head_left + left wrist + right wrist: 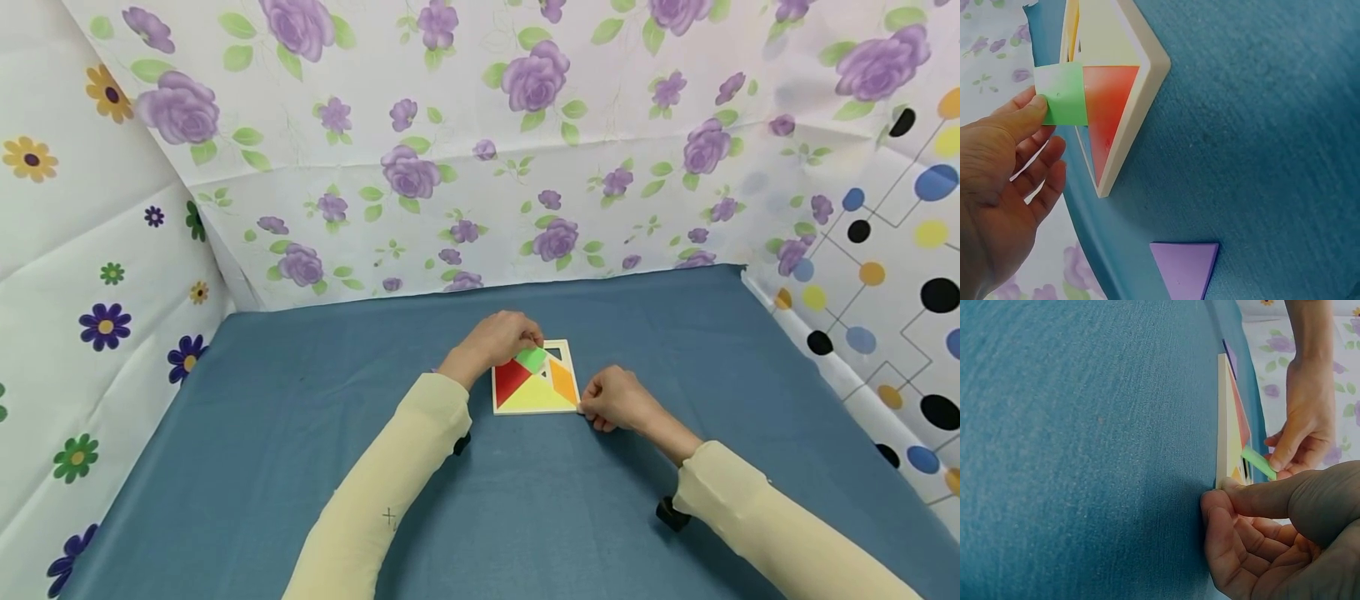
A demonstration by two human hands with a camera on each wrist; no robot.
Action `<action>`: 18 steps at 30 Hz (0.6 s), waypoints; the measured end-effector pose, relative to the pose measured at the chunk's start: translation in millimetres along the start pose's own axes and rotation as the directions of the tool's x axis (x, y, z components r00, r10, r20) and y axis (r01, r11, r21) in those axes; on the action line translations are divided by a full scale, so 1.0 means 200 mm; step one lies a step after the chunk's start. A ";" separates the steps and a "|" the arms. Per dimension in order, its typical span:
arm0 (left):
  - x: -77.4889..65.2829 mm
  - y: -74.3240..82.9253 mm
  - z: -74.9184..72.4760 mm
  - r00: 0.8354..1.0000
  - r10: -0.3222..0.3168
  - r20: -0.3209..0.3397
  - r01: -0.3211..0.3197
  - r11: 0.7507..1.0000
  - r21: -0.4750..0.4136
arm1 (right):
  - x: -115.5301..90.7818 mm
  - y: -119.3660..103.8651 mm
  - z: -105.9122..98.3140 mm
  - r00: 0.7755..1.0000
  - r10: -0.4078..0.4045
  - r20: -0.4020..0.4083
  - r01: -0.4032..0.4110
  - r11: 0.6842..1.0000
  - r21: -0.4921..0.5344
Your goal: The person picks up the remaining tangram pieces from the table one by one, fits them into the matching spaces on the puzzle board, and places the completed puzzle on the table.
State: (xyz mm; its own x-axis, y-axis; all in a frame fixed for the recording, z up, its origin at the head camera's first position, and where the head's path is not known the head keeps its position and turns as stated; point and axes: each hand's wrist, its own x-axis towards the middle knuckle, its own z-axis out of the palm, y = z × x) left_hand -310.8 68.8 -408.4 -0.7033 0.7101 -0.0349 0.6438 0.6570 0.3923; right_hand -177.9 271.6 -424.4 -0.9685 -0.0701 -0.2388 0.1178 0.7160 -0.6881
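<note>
My left hand [504, 337] pinches a green square tangram piece [1060, 94] between thumb and fingers, over the upper left part of a pale-rimmed tangram tray [1141, 106]. The green square is tilted in the right wrist view, with one edge at the tray. Set in the tray are a red triangle [510, 383], a large yellow triangle [542, 397] and an orange parallelogram [562, 382]. Dark gaps show near the upper right. My right hand [617, 398] pinches the tray's near right corner between thumb and index finger, its other fingers curled.
A purple piece [1186, 265] lies on the blue cloth [525, 517] left of the tray, mostly hidden behind the left wrist in the head view. Flower-printed sheets [450, 100] hang behind and at the left, and a dotted sheet [900, 333] at the right.
</note>
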 end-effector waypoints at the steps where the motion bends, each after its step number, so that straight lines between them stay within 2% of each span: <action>1: 0.00 0.00 0.00 1.000 0.003 -0.001 -0.003 1.000 0.001 | 0.00 0.00 0.00 1.000 0.000 -0.001 0.000 1.000 0.001; 18: 0.01 -0.05 0.01 1.000 0.010 -0.009 -0.010 1.000 -0.007 | 0.00 -0.01 0.00 1.000 -0.001 0.001 0.001 1.000 -0.019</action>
State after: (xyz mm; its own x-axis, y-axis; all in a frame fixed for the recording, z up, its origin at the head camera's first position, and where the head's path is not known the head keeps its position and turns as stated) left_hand -318.2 64.6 -413.5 -0.6996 0.7142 -0.0232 0.6485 0.6482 0.3992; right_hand -177.7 271.4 -423.0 -0.9685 -0.0709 -0.2387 0.1129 0.7294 -0.6748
